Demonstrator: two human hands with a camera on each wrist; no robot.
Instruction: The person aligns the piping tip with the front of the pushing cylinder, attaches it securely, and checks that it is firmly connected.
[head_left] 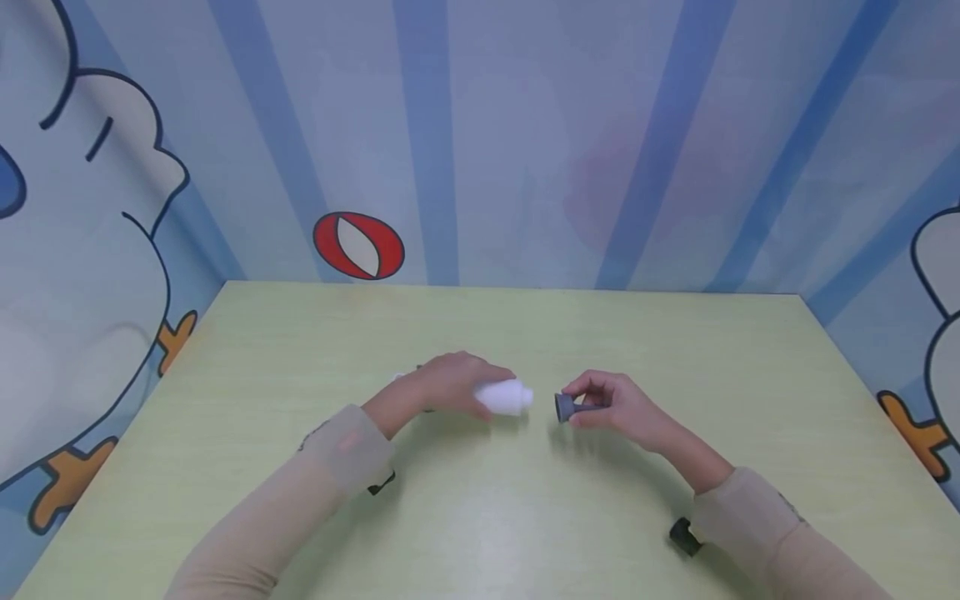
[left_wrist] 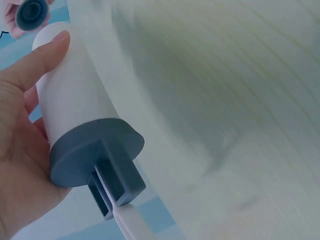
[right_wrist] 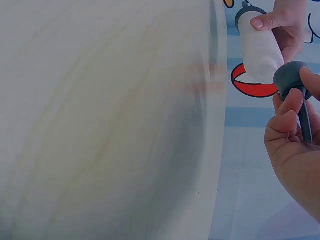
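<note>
My left hand (head_left: 453, 383) grips a white plastic bottle (head_left: 502, 397) held sideways above the table, its narrow neck toward the right. In the left wrist view the bottle's other end has a dark grey base (left_wrist: 75, 160) with a two-pronged bracket, and a slim white piece (left_wrist: 132, 222) extends from it. My right hand (head_left: 626, 408) pinches a dark grey cap (right_wrist: 289, 77) with a thin stem (right_wrist: 305, 122) running back toward the palm. The cap's open round end faces the bottle's neck, with a small gap between them.
Both hands are over a pale yellow-green table (head_left: 495, 517). Behind it stands a blue striped backdrop (head_left: 525, 150) with cartoon figures and a red oval print (head_left: 330, 242). Dark wrist-worn devices (head_left: 684, 537) show under the sleeves.
</note>
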